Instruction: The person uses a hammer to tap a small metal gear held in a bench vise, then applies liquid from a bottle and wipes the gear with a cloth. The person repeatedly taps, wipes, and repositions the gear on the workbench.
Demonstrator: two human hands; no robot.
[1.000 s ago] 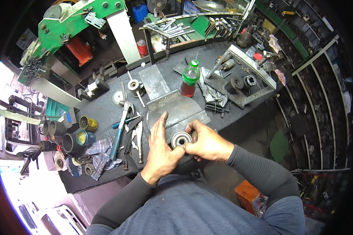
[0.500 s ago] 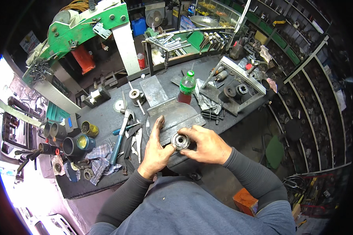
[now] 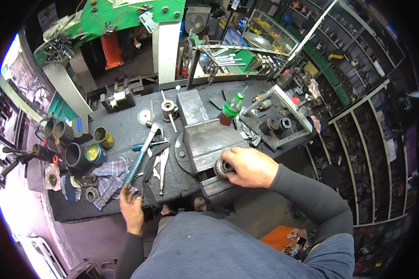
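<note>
My right hand (image 3: 250, 166) grips a ring-shaped metal gear (image 3: 220, 169) with teeth on its rim, its fingers covering part of it. The gear is at the jaws of the heavy grey bench vise (image 3: 209, 145); whether it touches them I cannot make out. At the bench's front edge, my left hand (image 3: 132, 213) has its fingers apart at the butt of a blue-handled hammer (image 3: 136, 166). No firm grip on the handle shows. Beside the hammer lie locking pliers (image 3: 162, 169), a dark cloth strip and a blue-handled screwdriver (image 3: 138, 147).
A checked rag (image 3: 111, 179), a bearing ring (image 3: 92, 194) and several tins (image 3: 103, 138) crowd the left of the bench. Behind the vise stands a green-capped bottle (image 3: 231, 109). A metal frame (image 3: 291, 104) sits at the right, and a green press (image 3: 125, 21) rises at the far left.
My left hand has come away from the gear and moved left and nearer to the hammer's handle. My right hand keeps the gear, now lower at the vise jaws. The view has shifted.
</note>
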